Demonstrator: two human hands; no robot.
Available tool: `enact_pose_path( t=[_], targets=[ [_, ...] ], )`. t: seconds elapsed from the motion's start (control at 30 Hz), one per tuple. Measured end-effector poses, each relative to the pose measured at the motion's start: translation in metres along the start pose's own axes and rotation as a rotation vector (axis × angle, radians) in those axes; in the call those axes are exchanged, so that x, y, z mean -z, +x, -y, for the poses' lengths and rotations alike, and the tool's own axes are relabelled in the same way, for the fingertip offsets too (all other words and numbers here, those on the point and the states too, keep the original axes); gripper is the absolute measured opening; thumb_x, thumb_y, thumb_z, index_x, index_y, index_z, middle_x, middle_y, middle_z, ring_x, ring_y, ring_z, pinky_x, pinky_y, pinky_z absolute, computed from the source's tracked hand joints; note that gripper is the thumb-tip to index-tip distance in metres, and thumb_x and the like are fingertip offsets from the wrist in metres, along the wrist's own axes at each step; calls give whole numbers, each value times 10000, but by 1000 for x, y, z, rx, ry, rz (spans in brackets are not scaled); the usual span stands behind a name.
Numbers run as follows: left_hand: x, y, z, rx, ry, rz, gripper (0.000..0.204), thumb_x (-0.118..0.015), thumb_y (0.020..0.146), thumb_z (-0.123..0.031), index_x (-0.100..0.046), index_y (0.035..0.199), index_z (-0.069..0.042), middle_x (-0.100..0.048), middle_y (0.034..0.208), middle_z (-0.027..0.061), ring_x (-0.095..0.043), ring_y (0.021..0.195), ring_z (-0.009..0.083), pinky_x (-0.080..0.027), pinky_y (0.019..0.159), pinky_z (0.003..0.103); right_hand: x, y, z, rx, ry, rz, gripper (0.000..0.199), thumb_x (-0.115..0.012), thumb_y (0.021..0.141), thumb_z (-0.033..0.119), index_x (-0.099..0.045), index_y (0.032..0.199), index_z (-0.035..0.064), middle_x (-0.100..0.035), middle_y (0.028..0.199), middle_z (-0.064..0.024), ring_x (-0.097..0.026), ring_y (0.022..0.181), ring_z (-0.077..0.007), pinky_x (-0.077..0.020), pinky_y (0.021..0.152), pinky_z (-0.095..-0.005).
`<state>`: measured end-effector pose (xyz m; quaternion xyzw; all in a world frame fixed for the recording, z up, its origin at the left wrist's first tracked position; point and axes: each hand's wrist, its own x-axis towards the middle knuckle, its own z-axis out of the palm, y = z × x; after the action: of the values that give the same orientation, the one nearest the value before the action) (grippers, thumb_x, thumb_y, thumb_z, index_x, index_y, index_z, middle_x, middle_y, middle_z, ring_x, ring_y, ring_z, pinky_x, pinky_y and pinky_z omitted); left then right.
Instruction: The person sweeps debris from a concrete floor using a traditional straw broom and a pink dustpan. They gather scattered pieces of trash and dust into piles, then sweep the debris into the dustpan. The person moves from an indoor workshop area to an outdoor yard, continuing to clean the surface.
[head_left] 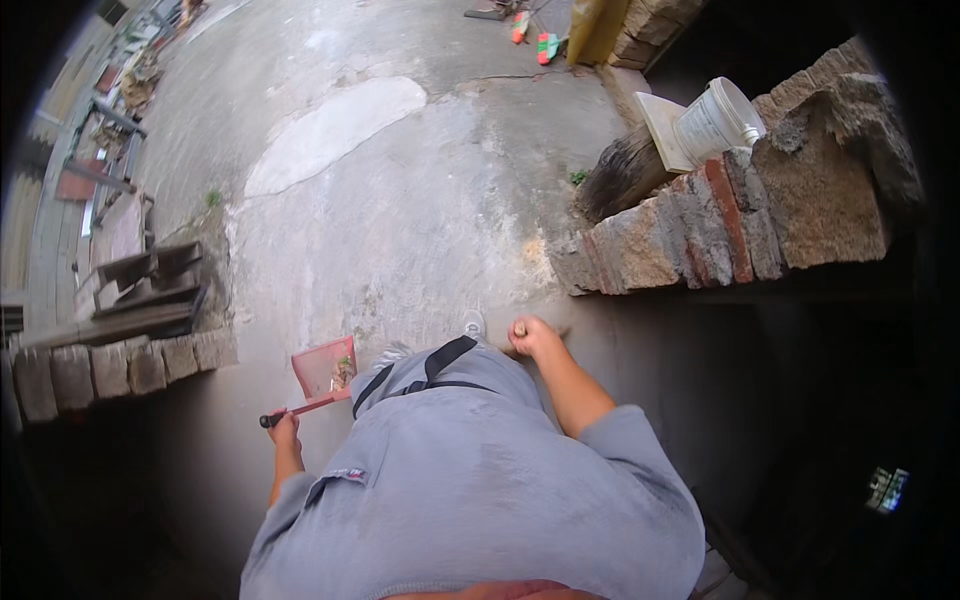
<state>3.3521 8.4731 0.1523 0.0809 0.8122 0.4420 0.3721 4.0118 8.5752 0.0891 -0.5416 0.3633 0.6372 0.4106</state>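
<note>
A person stands at a threshold between two stone wall ends, seen from the head and looking down. The left grip [286, 431] is closed around the handle of a red dustpan [316, 368], near its dark end [270, 420]; the pan is beside the person's left leg, its mouth tilted toward the body. A small heap of mixed debris [343, 374] lies inside, along the edge nearest the leg. The right grip [537, 337] is curled tight in front of the right hip, apparently around a slim pole [520, 329], of which only a pale end shows clearly; what the pole belongs to cannot be told.

Stage of the work: collecting appears done at least in part, since the dustpan already bears a load. Emptying it is judged to remain, for the debris is still in the pan. Whether more sweeping is left cannot be settled from this view: the concrete floor [400, 235] ahead shows stains and a pale patch [340, 135], and fine litter would be too small to make out. No receptacle stands within reach of the dustpan; a white bucket [716, 122] rests well apart, beyond the right wall end [700, 222].
</note>
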Motion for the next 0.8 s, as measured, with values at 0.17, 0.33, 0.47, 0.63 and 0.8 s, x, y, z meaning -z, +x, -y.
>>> enact_pose_path(
  t=[0.17,0.33,0.47,0.63,0.8],
  targets=[
    [-65,-5,-57,50,-96,-75,278,-555,777,78,-557,1002,-86,-554,929,73,-589,812,182,-560,738,310,-136,-13,84,11,-113,199,83,-535,824,0,-458,850,17,-466,643,-64,-492,525,-156,-482,457,-260],
    [-146,51,-94,84,-121,-82,301,-561,773,87,-552,1040,-51,-567,928,99,-606,792,198,-577,720,337,-195,13,175,88,61,360,226,-556,821,8,-422,995,-49,-462,681,-90,-480,527,-174,-476,458,-250],
    [-219,122,-133,137,-207,-89,316,-567,767,102,-545,1047,-42,-576,888,118,-617,742,210,-584,621,308,-228,29,224,167,-82,245,220,-577,814,2,-448,988,-36,-498,701,-109,-507,537,-197,-485,468,-244],
    [-297,208,-203,227,-158,-20,248,-565,795,71,-540,1001,-65,-566,833,92,-598,690,182,-577,582,301,-252,40,269,101,-411,127,163,-522,881,140,-491,951,-3,-544,675,-72,-496,460,-126,-471,434,-229],
    [-402,262,-328,179,-9,35,254,-567,766,78,-558,964,-82,-578,782,76,-598,644,164,-574,566,299,-333,45,292,202,-367,-130,137,-495,889,161,-511,898,24,-535,633,-39,-460,418,-95,-404,360,-234]
  ],
)
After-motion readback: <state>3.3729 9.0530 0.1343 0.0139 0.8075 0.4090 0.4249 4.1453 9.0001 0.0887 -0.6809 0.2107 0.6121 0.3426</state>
